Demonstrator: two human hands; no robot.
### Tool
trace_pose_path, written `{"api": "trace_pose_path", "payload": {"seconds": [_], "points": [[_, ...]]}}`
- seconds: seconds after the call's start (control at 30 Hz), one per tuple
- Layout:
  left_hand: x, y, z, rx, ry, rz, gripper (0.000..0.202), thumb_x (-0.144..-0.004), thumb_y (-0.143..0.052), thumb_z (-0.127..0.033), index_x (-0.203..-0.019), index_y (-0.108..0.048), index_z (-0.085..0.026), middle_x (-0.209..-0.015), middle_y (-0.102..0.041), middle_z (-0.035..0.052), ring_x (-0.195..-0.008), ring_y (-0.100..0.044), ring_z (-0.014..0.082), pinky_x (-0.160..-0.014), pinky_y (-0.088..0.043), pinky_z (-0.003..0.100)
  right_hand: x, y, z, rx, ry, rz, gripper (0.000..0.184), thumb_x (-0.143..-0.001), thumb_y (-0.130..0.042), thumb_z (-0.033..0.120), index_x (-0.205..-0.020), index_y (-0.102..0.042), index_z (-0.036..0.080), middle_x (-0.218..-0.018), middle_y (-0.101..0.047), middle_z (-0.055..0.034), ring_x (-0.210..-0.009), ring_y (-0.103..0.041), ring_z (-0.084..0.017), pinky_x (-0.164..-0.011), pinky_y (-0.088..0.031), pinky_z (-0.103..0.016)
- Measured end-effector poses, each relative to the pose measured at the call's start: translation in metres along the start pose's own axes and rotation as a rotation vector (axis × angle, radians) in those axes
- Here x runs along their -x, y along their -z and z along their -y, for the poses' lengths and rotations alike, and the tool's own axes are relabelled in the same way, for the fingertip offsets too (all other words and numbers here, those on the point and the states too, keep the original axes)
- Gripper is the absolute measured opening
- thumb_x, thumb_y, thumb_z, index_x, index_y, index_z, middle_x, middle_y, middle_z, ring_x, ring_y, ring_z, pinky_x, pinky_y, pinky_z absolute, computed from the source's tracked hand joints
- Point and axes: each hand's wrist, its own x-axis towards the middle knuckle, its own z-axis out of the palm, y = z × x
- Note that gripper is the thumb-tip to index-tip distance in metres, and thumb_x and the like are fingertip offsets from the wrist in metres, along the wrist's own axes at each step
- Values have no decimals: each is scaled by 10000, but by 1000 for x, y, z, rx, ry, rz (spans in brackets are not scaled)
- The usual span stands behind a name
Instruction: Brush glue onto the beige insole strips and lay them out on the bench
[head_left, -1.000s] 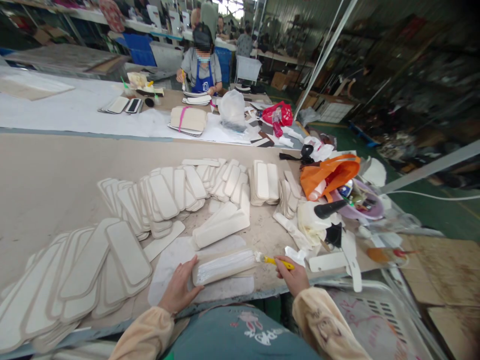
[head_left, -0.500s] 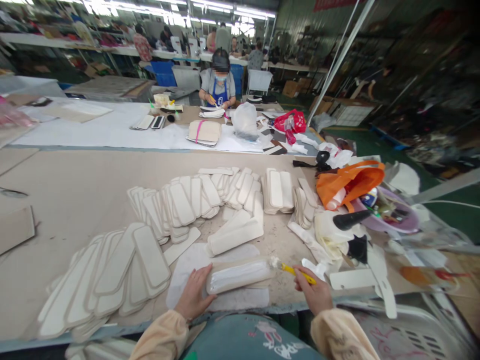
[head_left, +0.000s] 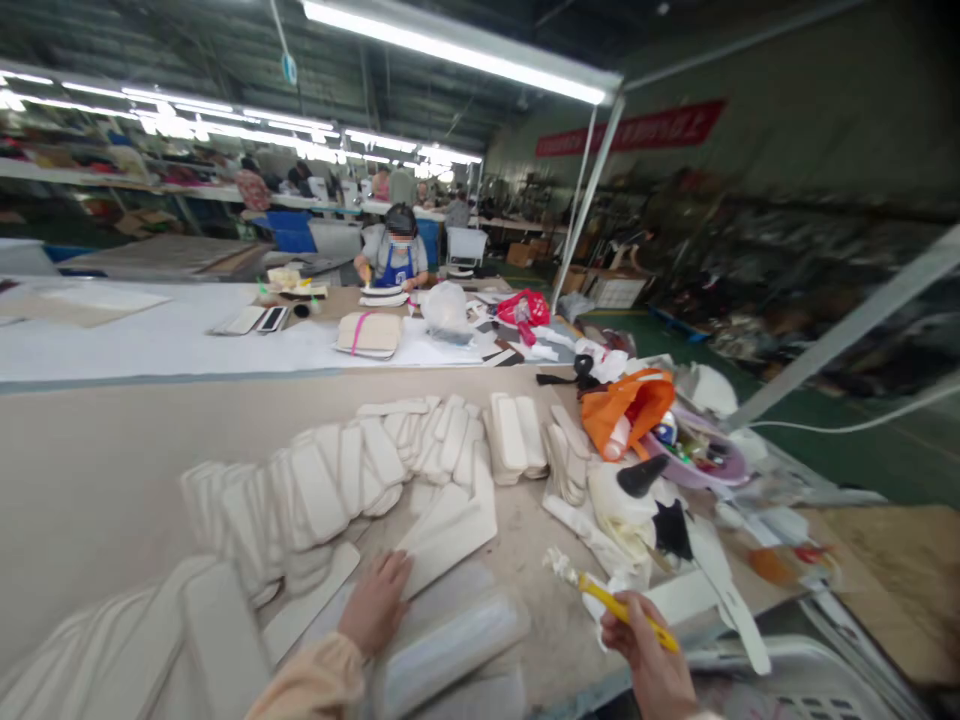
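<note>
My right hand [head_left: 645, 645] is closed around the yellow handle of a brush [head_left: 611, 600]. The brush's whitish, clumped bristles point left, above the bare table. My left hand [head_left: 375, 603] lies with fingers stretched out at the left end of an off-white flat piece [head_left: 454, 540] in a small pile; whether it grips the edge is hard to see. Just in front of me a long rounded piece [head_left: 457, 650] with a shiny whitish middle rests on a pale sheet [head_left: 499, 690], blurred by motion.
Rows of off-white pieces [head_left: 315, 480] spread over the left and middle of the table. To the right are an orange bag [head_left: 630, 410], a purple basin [head_left: 727, 465] and a cream bundle [head_left: 619, 505]. Across the far table [head_left: 172, 350] sits a co-worker [head_left: 394, 255] in a blue apron.
My left hand has left the shiny-topped piece and moved up to the pile behind it. The brush has come away from that piece. The view has tilted up and shifted right.
</note>
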Motion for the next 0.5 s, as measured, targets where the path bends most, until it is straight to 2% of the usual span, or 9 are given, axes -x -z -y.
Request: {"api": "trace_pose_path", "payload": {"seconds": [0.1,0.27,0.43,0.5], "points": [[-15,-11,7,-72,-12,78,546,-634,-526,-85,-1160,-594,-216,-1229,-590,94,-1155,-517,306,-987,-428,482,1,-3,-1,-16,90,-47,383,-682,-685,552,-796,-583,201,-569,-591,16,-472,-531,-110,-448,-444,-203],[-23,-19,25,2,-59,157,492,-659,-529,-196,-1140,-628,-224,-1226,-600,118,-1127,-553,325,-989,-447,481,6,-5,-1,-25,139,-167,420,-650,-677,596,-770,-594,202,-555,-559,23,-439,-497,-103,-416,-410,-206],[-24,-20,34,49,-102,117,387,-703,-511,-247,-1055,-673,-234,-1161,-641,130,-1068,-596,330,-920,-501,476,10,-7,-1,-12,153,-196,467,-627,-666,637,-783,-614,200,-568,-587,6,-439,-513,-117,-419,-421,-217],[-26,-22,34,46,-145,30,310,-734,-475,-265,-948,-699,-265,-1069,-684,105,-969,-647,314,-842,-543,465,9,-11,-3,-4,174,-188,490,-644,-644,652,-821,-627,195,-603,-620,-13,-452,-533,-126,-420,-432,-220]]}}
